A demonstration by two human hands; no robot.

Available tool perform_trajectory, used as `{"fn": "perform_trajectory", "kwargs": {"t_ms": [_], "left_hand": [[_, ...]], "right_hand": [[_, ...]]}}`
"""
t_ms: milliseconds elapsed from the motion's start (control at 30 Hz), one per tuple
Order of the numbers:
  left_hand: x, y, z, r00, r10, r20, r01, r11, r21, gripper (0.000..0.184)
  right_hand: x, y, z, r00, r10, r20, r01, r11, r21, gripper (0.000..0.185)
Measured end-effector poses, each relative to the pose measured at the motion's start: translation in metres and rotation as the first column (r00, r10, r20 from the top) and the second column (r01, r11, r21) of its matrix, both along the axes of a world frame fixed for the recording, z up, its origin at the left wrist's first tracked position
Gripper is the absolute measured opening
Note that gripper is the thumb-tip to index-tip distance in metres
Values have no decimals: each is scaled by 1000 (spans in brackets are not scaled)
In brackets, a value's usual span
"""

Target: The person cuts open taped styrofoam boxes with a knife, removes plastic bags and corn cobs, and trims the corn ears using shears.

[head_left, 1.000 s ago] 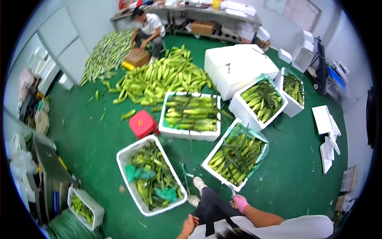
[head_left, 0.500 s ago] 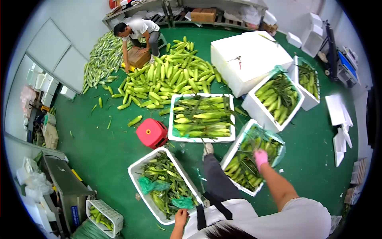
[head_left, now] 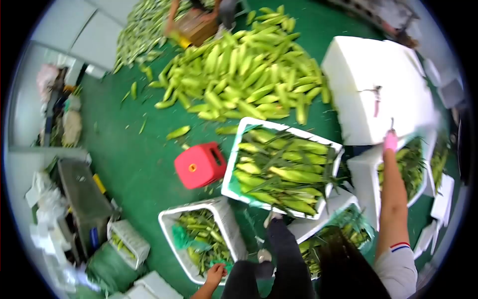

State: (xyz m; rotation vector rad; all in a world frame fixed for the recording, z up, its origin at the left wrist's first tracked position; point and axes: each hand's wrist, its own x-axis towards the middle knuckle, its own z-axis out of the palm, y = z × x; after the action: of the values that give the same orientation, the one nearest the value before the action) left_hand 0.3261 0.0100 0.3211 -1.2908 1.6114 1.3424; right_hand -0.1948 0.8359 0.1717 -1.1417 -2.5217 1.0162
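Note:
My right hand point(head_left: 391, 141), in a pink glove, reaches out by the corner of a large white foam box point(head_left: 348, 89). It is closed on a thin dark tool point(head_left: 392, 122) whose pointed end sticks out; its kind is too small to make out. Red-handled hand shears point(head_left: 377, 100) lie on the box just beyond. My left hand point(head_left: 216, 274), bare, is low at the near edge of a white crate point(head_left: 230, 219) of green corn and leaves, its fingers loosely apart. Nothing shows in it. Green netting point(head_left: 186, 239) lies inside that crate.
A foam box point(head_left: 234, 174) of husked-in corn stands ahead, a red stool point(head_left: 196, 167) on its left. Corn point(head_left: 249, 74) is heaped on the floor beyond, where another person point(head_left: 219, 15) sits by a cardboard box point(head_left: 196, 27). More filled foam boxes point(head_left: 366, 172) stand at right.
My right hand has left the corn in the near-right box and moved forward and right to the large foam box. My left hand stays near its crate. The view has turned and shifted.

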Motion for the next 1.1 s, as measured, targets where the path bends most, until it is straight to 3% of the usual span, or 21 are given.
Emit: {"fn": "perform_trajectory", "kwargs": {"t_ms": [33, 100, 200, 233, 300, 367, 400, 433, 500, 533, 600, 667, 700, 733, 767, 800, 833, 867, 900, 1033, 1100], "left_hand": [[2, -2, -2, 999, -35, 27, 35, 999, -13, 21], [-21, -1, 13, 982, -187, -20, 183, 975, -126, 19], [-56, -25, 18, 988, -154, 23, 154, 954, -256, 18], [-72, -33, 16, 992, -123, -15, 114, 958, -264, 18], [-99, -50, 11, 994, -68, -88, 42, 963, -268, 18], [-144, -57, 14, 987, -158, -14, 146, 944, -297, 19], [-141, -83, -13, 924, -379, -41, 335, 859, -388, 20], [-158, -87, -17, 886, -462, -30, 398, 793, -461, 20], [-226, -79, -38, 772, -635, -32, 495, 632, -597, 21], [-250, -87, -66, 724, -687, -64, 524, 608, -596, 24], [-308, -94, -139, 625, -755, -196, 549, 605, -576, 34], [-378, -84, -206, 636, -749, -184, 611, 635, -474, 46], [-414, -56, -219, 643, -740, -196, 626, 656, -422, 50], [-436, -65, -274, 608, -785, -119, 723, 609, -325, 64], [-437, -43, -298, 768, -535, -352, 457, 843, -284, 77], [-447, -35, -321, 743, -616, -262, 517, 776, -361, 86], [-446, -45, -359, 709, -614, -347, 500, 784, -367, 77], [-450, -49, -365, 754, -582, -304, 565, 811, -152, 71], [-460, -42, -368, 797, -553, -244, 582, 811, 66, 65], [-464, -2, -349, 976, -218, 19, 210, 958, 196, 53], [-470, 4, -355, 969, -235, 80, 233, 972, 39, 50]], "right_hand": [[-11, -1, -18, 984, -172, 49, 173, 985, -26, 37], [-15, -11, -14, 963, -187, 193, 173, 981, 87, 42], [-11, -8, -23, 969, -194, 151, 186, 980, 65, 44], [-13, 22, -43, 964, -195, 179, 207, 977, -52, 45], [-15, -18, 7, 937, -308, 163, 345, 888, -303, 47], [-2, 7, -9, 943, -281, 176, 331, 840, -431, 55], [19, 23, -38, 964, -228, 137, 242, 965, -102, 59], [38, 27, -55, 962, -230, 146, 182, 942, 283, 64], [75, -120, 46, 969, -240, -52, 244, 920, 305, 66], [108, -153, 42, 969, -189, -159, 231, 919, 320, 61], [197, -210, -17, 899, -372, -232, 340, 926, -165, 48], [286, -319, -39, 963, -4, 268, 34, 994, -107, 18], [299, -385, -43, 798, 233, 555, -143, 969, -201, 16], [327, -432, -29, 900, 344, 269, -242, 905, -349, 19], [370, -473, -96, 705, 524, 477, -328, 838, -436, 21], [372, -473, -110, 889, 248, 384, 100, 715, -692, 21], [356, -488, -122, 918, -96, 385, 394, 329, -858, 20], [338, -508, -131, 771, -391, 502, 466, -189, -864, 21], [327, -518, -144, 495, -534, 686, 281, -648, -708, 22], [326, -513, -160, 618, -632, 469, 150, -490, -859, 41], [325, -503, -154, 611, -587, 531, 381, -370, -847, 47]]}}
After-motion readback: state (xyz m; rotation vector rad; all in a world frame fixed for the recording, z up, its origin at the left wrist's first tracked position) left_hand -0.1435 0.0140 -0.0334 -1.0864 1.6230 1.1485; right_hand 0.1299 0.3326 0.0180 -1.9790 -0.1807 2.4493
